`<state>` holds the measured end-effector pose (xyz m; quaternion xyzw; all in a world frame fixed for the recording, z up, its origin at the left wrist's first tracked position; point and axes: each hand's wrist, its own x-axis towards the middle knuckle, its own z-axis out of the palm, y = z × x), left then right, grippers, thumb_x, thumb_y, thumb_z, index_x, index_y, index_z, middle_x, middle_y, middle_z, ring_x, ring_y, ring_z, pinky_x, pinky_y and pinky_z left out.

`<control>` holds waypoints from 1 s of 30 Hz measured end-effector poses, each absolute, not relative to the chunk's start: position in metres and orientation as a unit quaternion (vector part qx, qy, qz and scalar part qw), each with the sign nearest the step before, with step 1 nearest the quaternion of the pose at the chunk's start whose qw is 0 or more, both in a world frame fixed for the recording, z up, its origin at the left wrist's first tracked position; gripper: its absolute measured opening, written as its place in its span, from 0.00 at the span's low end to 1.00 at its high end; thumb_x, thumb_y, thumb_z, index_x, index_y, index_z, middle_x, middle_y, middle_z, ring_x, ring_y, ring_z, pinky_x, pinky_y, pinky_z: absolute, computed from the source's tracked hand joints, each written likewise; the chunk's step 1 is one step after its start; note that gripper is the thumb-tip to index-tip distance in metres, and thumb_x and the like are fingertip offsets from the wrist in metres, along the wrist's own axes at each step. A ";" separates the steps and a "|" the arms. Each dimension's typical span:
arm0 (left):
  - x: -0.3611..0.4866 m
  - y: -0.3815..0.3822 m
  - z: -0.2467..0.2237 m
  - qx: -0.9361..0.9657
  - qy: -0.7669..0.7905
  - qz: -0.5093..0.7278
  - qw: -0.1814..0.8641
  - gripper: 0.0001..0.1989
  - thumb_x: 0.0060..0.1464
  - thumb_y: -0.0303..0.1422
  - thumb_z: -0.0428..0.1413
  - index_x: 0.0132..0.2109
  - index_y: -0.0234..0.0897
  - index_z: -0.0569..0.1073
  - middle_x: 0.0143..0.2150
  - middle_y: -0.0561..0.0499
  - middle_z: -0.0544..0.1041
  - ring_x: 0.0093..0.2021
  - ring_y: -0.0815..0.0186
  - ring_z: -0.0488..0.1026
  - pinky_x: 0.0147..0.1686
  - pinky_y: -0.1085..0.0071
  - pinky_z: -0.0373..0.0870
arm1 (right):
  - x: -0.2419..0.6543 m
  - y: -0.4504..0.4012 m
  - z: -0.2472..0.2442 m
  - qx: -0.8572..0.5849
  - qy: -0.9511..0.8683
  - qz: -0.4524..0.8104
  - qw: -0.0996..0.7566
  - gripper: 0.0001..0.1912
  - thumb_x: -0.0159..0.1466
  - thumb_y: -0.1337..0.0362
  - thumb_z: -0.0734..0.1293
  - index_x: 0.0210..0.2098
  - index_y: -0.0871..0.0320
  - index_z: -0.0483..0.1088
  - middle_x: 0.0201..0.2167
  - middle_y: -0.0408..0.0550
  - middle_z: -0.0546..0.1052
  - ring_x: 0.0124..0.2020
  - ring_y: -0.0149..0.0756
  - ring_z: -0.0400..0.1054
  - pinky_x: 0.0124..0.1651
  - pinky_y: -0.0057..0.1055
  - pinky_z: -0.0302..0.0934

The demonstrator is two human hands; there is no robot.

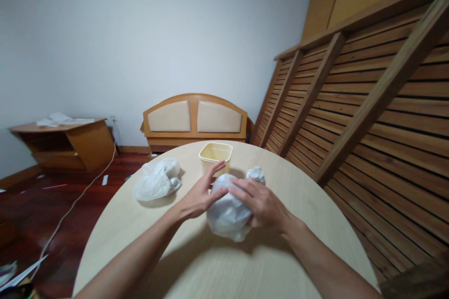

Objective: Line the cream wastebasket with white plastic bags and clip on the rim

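Observation:
A bundled white plastic bag (228, 215), rounded and crumpled, is between my two hands over the front middle of the round table (280, 261). My left hand (203, 194) is at its left side, fingers stretched out and spread, with the thumb against the bag. Curled over the top and right side of the bundle is my right hand (261, 201). What is inside the bag cannot be made out. Just behind the hands stands a pale yellow square plastic container (216, 147), its lower part partly covered by my left fingers.
A loose white plastic bag (157, 180) lies on the table's left side. A small crumpled white wad (256, 174) sits behind my right hand. Beyond are a wooden headboard (194, 98), a low desk (84, 145) and slatted wooden panels (351, 117). A cable (82, 194) crosses the floor.

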<state>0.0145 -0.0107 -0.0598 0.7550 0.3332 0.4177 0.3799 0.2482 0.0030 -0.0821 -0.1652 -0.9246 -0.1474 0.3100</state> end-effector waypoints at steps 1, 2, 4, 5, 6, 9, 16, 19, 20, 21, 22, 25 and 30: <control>0.013 -0.011 -0.059 0.746 0.326 0.394 0.427 0.37 0.59 0.48 0.56 0.68 0.40 0.54 0.70 0.34 0.58 0.63 0.51 0.66 0.59 0.53 0.66 | 0.238 -0.003 -0.086 -0.124 -0.939 -0.136 0.290 0.37 0.56 0.65 0.68 0.65 0.59 0.57 0.61 0.62 0.69 0.57 0.52 0.66 0.56 0.48 0.64; 0.011 -0.010 -0.059 0.740 0.322 0.358 0.470 0.36 0.59 0.48 0.56 0.68 0.40 0.55 0.68 0.34 0.61 0.62 0.51 0.68 0.59 0.52 0.66 | 0.228 -0.009 -0.090 -0.096 -0.951 -0.117 0.270 0.36 0.57 0.65 0.68 0.64 0.58 0.59 0.59 0.60 0.72 0.57 0.51 0.66 0.57 0.48 0.63; 0.006 -0.008 -0.063 0.735 0.327 0.266 0.532 0.35 0.58 0.47 0.58 0.66 0.39 0.58 0.64 0.34 0.67 0.59 0.51 0.71 0.57 0.51 0.68 | 0.212 -0.017 -0.099 -0.058 -0.967 -0.081 0.235 0.35 0.58 0.63 0.68 0.64 0.56 0.60 0.56 0.57 0.74 0.57 0.49 0.66 0.57 0.49 0.62; 0.004 -0.006 -0.066 0.732 0.330 0.226 0.551 0.34 0.57 0.46 0.59 0.65 0.38 0.60 0.62 0.35 0.69 0.58 0.51 0.71 0.57 0.51 0.68 | 0.206 -0.019 -0.103 -0.052 -0.972 -0.068 0.220 0.35 0.58 0.63 0.69 0.64 0.55 0.59 0.55 0.55 0.75 0.56 0.48 0.67 0.57 0.49 0.62; 0.002 -0.004 -0.069 0.727 0.333 0.201 0.565 0.34 0.56 0.46 0.60 0.64 0.37 0.62 0.60 0.35 0.71 0.58 0.51 0.72 0.56 0.52 0.68 | 0.203 -0.021 -0.106 -0.047 -0.976 -0.056 0.206 0.36 0.58 0.62 0.69 0.65 0.54 0.58 0.57 0.54 0.74 0.56 0.47 0.66 0.58 0.49 0.61; 0.001 0.001 -0.078 0.693 0.336 0.201 0.605 0.34 0.54 0.44 0.62 0.63 0.38 0.62 0.57 0.38 0.74 0.57 0.54 0.73 0.57 0.54 0.68 | 0.202 -0.018 -0.109 -0.039 -0.982 -0.028 0.184 0.42 0.55 0.59 0.71 0.66 0.56 0.56 0.62 0.56 0.69 0.59 0.48 0.63 0.60 0.48 0.58; 0.003 0.003 -0.079 0.645 0.311 0.290 0.635 0.29 0.56 0.43 0.61 0.62 0.38 0.66 0.61 0.39 0.72 0.60 0.56 0.71 0.61 0.58 0.63 | 0.226 0.001 -0.104 -0.027 -0.970 -0.006 0.243 0.49 0.52 0.45 0.70 0.67 0.56 0.52 0.63 0.57 0.67 0.65 0.52 0.54 0.67 0.53 0.45; 0.007 0.003 -0.081 0.620 0.297 0.293 0.665 0.27 0.61 0.46 0.56 0.64 0.43 0.66 0.64 0.43 0.70 0.63 0.59 0.68 0.63 0.59 0.60 | 0.227 0.002 -0.107 -0.026 -0.958 -0.007 0.286 0.54 0.51 0.47 0.71 0.70 0.54 0.44 0.66 0.58 0.62 0.68 0.51 0.50 0.68 0.53 0.44; 0.008 0.003 -0.082 0.615 0.289 0.289 0.675 0.26 0.62 0.47 0.54 0.64 0.43 0.66 0.64 0.44 0.70 0.63 0.59 0.67 0.64 0.59 0.59 | 0.226 0.001 -0.108 -0.024 -0.955 -0.005 0.296 0.56 0.51 0.48 0.72 0.70 0.54 0.41 0.67 0.59 0.59 0.69 0.51 0.50 0.68 0.53 0.44; 0.010 0.003 -0.084 0.613 0.280 0.287 0.681 0.26 0.62 0.48 0.53 0.63 0.43 0.68 0.64 0.44 0.71 0.63 0.59 0.67 0.64 0.59 0.59 | 0.225 0.001 -0.109 -0.024 -0.952 -0.002 0.305 0.57 0.52 0.48 0.72 0.71 0.54 0.38 0.68 0.61 0.57 0.69 0.51 0.49 0.68 0.53 0.45; 0.011 0.003 -0.086 0.613 0.275 0.288 0.682 0.26 0.62 0.50 0.52 0.61 0.41 0.70 0.62 0.44 0.72 0.62 0.58 0.68 0.63 0.58 0.60 | 0.225 0.001 -0.110 -0.024 -0.950 0.000 0.312 0.58 0.52 0.48 0.72 0.71 0.54 0.37 0.69 0.62 0.55 0.69 0.52 0.49 0.68 0.54 0.45; 0.014 0.005 -0.090 0.625 0.296 0.319 0.648 0.25 0.60 0.51 0.53 0.54 0.37 0.75 0.55 0.43 0.78 0.54 0.58 0.73 0.58 0.58 0.65 | 0.228 0.004 -0.111 -0.026 -0.946 0.003 0.324 0.59 0.52 0.45 0.71 0.71 0.54 0.36 0.70 0.63 0.52 0.70 0.54 0.48 0.67 0.53 0.49; 0.012 0.012 -0.091 0.650 0.353 0.374 0.560 0.23 0.53 0.44 0.62 0.53 0.35 0.75 0.46 0.44 0.80 0.41 0.63 0.74 0.42 0.68 0.69 | 0.248 0.015 -0.105 -0.089 -0.918 -0.005 0.387 0.49 0.56 0.47 0.69 0.70 0.53 0.45 0.66 0.60 0.59 0.67 0.55 0.54 0.65 0.55 0.53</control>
